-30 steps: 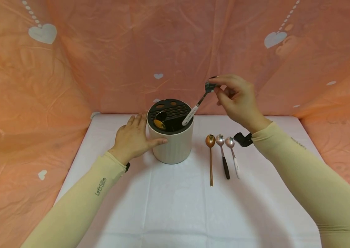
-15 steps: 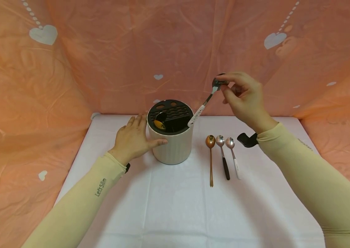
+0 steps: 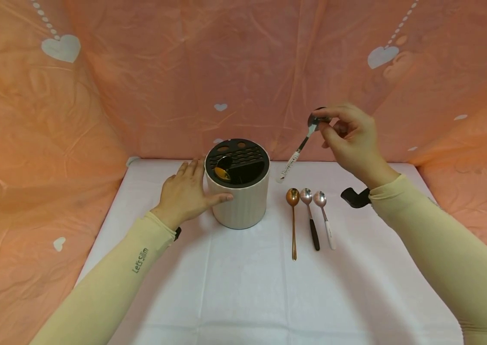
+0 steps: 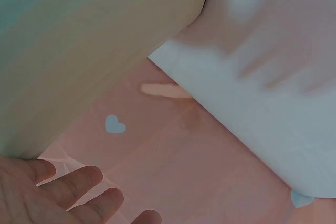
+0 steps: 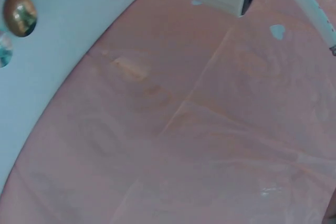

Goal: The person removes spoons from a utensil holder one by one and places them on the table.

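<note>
My left hand [image 3: 185, 194] rests against the left side of a white ribbed cutlery holder [image 3: 241, 208], fingers straight and thumb across its front. The holder's black lid has slots and holes, and a gold spoon bowl [image 3: 222, 173] shows at its left part. To the right of the holder, my right hand [image 3: 353, 139] pinches a spoon [image 3: 292, 164] by its metal bowl, between thumb and fingertips. Its white patterned handle slants down to the left, apart from the holder. The right wrist view catches part of this handle [image 5: 307, 3]; the left wrist view shows my left fingers [image 4: 73, 187] by the holder's wall.
Three spoons lie side by side right of the holder: a gold one [image 3: 293, 197], one with a black handle [image 3: 314, 234] and one with a white handle [image 3: 329, 235]. A white cloth [image 3: 243, 278] covers the table. Pink-orange fabric [image 3: 252, 72] with hearts hangs behind and at both sides.
My right hand has moved right with the spoon, and the handle's end has gone from over the lid to beyond the holder's right rim. My left hand has stayed put.
</note>
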Tool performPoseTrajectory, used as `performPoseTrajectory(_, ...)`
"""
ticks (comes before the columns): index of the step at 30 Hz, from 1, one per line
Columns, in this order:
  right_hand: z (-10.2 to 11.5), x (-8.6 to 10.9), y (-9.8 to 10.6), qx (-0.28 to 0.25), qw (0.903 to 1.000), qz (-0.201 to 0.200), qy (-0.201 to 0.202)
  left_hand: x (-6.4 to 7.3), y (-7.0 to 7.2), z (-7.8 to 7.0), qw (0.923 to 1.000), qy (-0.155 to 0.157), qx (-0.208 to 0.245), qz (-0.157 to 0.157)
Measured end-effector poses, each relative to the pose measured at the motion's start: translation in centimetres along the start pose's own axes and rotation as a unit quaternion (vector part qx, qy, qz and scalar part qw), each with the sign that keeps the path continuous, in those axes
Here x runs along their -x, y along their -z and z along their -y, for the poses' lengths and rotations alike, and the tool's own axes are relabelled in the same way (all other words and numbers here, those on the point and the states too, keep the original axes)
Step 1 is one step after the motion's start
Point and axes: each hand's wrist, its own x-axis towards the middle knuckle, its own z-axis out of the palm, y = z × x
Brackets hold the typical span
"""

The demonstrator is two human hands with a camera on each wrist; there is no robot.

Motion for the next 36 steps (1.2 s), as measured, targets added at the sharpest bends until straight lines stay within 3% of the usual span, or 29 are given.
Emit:
performPoseTrajectory(5,0.3,1.0,0.7,0.037,0.9980,0.020,-0.047,0.0,0.0,0.0,1.0000,0.001,0.002,0.000)
performPoseTrajectory(10,1.0,2.2,1.6,0.076,0.9932,0.055,-0.069,0.0,0.1,-0.1,1.0000,0.003,0.004,0.002)
performPoseTrajectory(16,-2.9,4.2,3.6,0.101,0.9822,0.109,-0.115,0.0,0.1,0.0,1.0000,0.006,0.003,0.005)
performPoseTrajectory(27,-5.6,7.3,6.1,0.170,0.9381,0.198,-0.228,0.0,0.0,0.1,1.0000,0.001,0.000,0.001)
performPoseTrajectory(36,-7.7,9.4,7.2,0.202,0.9027,0.261,-0.276,0.0,0.1,0.0,0.9999,0.006,-0.004,0.009)
